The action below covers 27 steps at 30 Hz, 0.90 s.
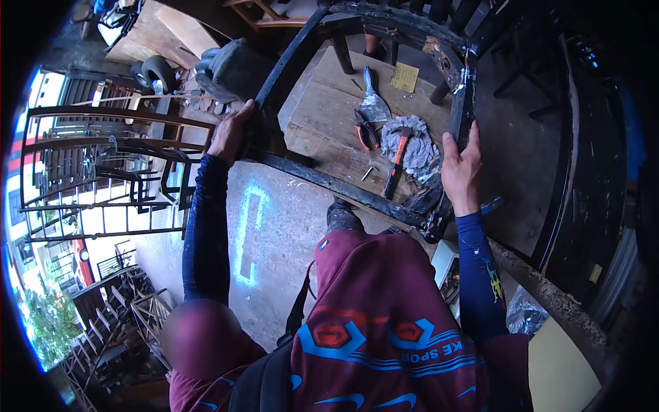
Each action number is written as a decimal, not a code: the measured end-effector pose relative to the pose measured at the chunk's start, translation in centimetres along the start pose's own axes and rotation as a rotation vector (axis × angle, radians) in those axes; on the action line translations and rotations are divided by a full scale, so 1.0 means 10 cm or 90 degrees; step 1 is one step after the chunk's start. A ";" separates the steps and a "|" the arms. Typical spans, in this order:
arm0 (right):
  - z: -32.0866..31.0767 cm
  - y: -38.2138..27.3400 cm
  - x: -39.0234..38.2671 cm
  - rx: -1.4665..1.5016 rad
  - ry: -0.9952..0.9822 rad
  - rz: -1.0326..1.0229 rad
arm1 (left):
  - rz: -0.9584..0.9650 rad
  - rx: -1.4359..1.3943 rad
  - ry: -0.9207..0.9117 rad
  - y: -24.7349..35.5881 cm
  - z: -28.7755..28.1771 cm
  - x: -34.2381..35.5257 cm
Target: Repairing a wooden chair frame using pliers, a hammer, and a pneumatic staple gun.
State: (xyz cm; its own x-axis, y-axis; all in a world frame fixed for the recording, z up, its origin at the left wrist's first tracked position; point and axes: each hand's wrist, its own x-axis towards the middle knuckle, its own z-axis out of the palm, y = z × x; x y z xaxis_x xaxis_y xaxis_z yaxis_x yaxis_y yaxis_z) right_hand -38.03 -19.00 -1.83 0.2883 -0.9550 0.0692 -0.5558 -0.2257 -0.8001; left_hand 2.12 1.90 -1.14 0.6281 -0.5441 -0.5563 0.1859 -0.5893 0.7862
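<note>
A dark-painted wooden chair frame (pixel 336 184) with worn, chipped patches spans the space in front of me, tilted. My left hand (pixel 232 134) is closed around its left corner. On the right rail, my right hand (pixel 463 168) grips with the thumb along the inner side and a finger along the outer side. Through the frame's opening I see a wooden board (pixel 316 127). On it lie a putty knife (pixel 371 99), pliers (pixel 366 130) with orange-and-black handles, and a crumpled grey rag (pixel 420 147) under a hammer (pixel 398 161). A small metal pin (pixel 368 173) and a yellow card (pixel 405 77) are nearby.
Stacked chair frames (pixel 117 165) stand at the left, with more furniture frames (pixel 130 316) below them. Tires (pixel 158 72) and a dark bundle (pixel 237 72) are at the upper left. A rough log-like edge (pixel 549 295) runs along the lower right. The concrete floor (pixel 274 213) carries blue-white paint marks.
</note>
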 end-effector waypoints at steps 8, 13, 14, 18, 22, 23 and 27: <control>0.01 0.06 -0.03 0.057 0.026 0.014 | 0.026 0.185 0.011 -0.07 -0.09 0.12; -0.02 0.04 0.02 0.040 -0.036 0.068 | -0.195 0.010 -0.090 0.15 -0.02 -0.27; -0.01 0.07 0.02 0.040 -0.037 0.069 | -0.181 -0.035 -0.090 0.15 0.02 -0.33; 0.04 0.07 0.07 0.017 -0.020 0.033 | -0.174 -0.050 -0.058 0.18 0.04 -0.40; 0.04 0.03 0.06 0.012 -0.017 0.026 | -0.130 -0.047 -0.008 0.13 0.06 -0.39; 0.05 0.07 0.06 0.012 -0.019 0.013 | -0.129 -0.030 0.025 0.13 0.08 -0.40; 0.00 0.08 0.12 0.134 -0.043 0.015 | -0.106 -0.007 0.042 0.18 0.17 -0.47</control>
State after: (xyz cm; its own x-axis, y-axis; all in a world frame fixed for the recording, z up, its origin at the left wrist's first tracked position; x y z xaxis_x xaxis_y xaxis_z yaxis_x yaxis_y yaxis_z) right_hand -38.16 -20.37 -2.41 0.3330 -0.9428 0.0147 -0.3896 -0.1518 -0.9084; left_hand -1.79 2.32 2.45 0.6363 -0.3994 -0.6600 0.2988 -0.6612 0.6882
